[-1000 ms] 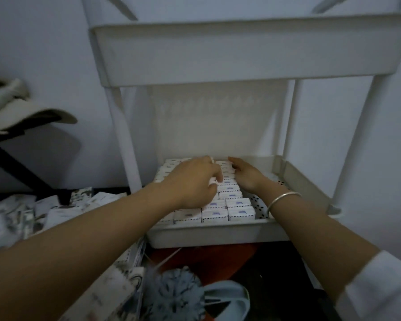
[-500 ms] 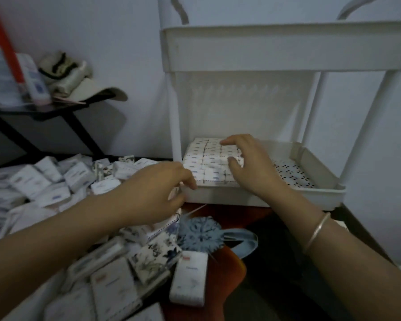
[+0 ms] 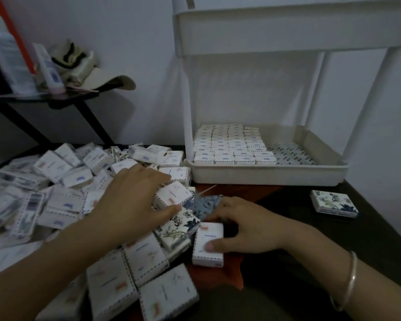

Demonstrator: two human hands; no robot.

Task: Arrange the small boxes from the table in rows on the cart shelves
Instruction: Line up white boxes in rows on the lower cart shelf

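1. The left hand (image 3: 134, 200) is spread over the heap in front of the left post of the cart (image 3: 187, 100). A tilted box (image 3: 173, 195) is pinched there, with the fingers curved over its far side and the thumb set against its near edge.
2. The right hand (image 3: 243, 225) is held low in front of the cart. A flat box (image 3: 207, 245) is gripped, with the thumb pressed on its top face and the fingers curled at its far end. A bangle (image 3: 350, 281) is worn on that wrist.
3. Both boxes are small and white, edged with a dashed border and marked with small coloured patches. The print is too blurred to be read.
4. The shelved rows (image 3: 232, 147) are packed four across, edge to edge, against the left side of the cart's lower shelf (image 3: 264, 176).
5. The loose pile (image 3: 67, 181) is heaped at all angles on the table (image 3: 310, 239) left of the cart, and reaches the shelf's front left corner.
6. Right of the rows, the perforated floor (image 3: 292, 154) is exposed, bounded by the raised rim and overhung by the upper shelf (image 3: 287, 28).
7. A patterned box (image 3: 333, 203) is laid alone in front of the cart's right corner.
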